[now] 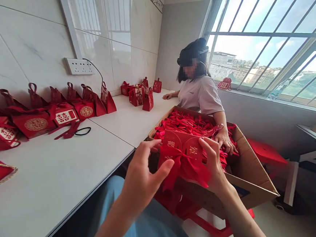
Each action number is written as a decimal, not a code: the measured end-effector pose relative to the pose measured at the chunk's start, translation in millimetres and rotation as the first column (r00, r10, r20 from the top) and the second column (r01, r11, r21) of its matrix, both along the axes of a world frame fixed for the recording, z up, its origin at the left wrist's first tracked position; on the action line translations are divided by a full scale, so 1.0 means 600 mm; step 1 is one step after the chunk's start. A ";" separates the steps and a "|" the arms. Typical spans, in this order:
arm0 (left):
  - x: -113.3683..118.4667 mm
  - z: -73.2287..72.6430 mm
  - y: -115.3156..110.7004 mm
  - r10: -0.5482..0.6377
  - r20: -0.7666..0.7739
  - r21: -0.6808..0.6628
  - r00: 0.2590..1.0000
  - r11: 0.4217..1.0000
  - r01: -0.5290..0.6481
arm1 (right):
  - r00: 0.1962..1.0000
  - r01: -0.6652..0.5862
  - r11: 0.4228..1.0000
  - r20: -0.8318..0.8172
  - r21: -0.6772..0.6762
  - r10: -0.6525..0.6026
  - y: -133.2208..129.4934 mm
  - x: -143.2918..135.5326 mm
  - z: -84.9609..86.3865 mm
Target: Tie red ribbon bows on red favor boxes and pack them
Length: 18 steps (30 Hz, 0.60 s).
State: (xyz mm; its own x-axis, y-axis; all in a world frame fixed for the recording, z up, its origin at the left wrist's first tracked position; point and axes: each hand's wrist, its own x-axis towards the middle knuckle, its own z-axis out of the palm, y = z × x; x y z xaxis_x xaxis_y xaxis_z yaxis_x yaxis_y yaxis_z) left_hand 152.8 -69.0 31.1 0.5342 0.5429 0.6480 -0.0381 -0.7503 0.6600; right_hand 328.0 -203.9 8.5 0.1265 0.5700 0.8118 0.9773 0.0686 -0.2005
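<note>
The left hand [142, 176] and right hand [215, 167] gripped 1 red, gold-lettered, ribbon-tied paper box [186, 147]; a brown cardboard carton [251, 167] stood behind.

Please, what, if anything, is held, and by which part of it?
A red box, by its two sides: left grip at one, right grip at the other.

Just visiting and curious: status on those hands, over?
Right hand gripping red box; left hand at its opposite side. Ribbon across its front. Carton close beyond, co-worker's hand in it.
</note>
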 end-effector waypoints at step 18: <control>0.000 0.019 -0.088 -0.177 0.271 0.446 0.946 0.894 0.040 | 0.938 -0.021 0.996 -0.344 0.085 0.049 -0.053 0.006 -0.017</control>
